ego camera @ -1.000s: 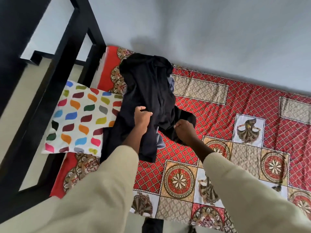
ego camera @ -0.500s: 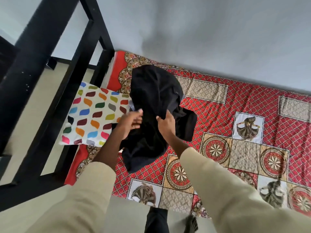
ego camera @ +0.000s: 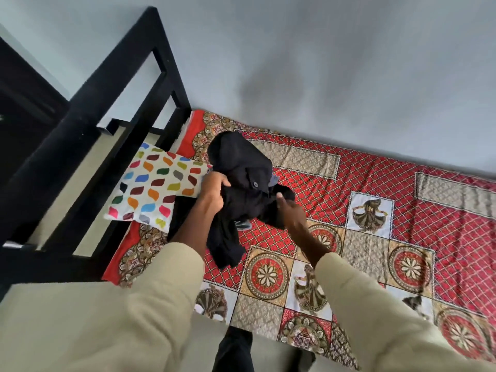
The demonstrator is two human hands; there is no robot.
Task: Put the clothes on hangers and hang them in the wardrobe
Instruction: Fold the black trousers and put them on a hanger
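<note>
A black garment (ego camera: 243, 183) with a dark button lies bunched and partly lifted over the red patterned bed sheet (ego camera: 375, 210). My left hand (ego camera: 213, 187) grips its left side near the pillow. My right hand (ego camera: 291, 213) grips the garment's right lower edge, thumb up. A loose end of the cloth hangs down toward me between my forearms. A bit of grey-blue lining shows under the cloth. No hanger or wardrobe is in view.
A white pillow (ego camera: 155, 189) with coloured leaf shapes lies at the bed's left end. The black bed frame (ego camera: 115, 111) rises on the left. A pale grey wall (ego camera: 322, 63) runs behind the bed. My dark trouser leg (ego camera: 233, 350) shows at the bottom.
My hands have drawn apart along the garment, the right one sliding to the right lower edge. The cloth is bunched higher and its button side now shows. The camera tilted up.
</note>
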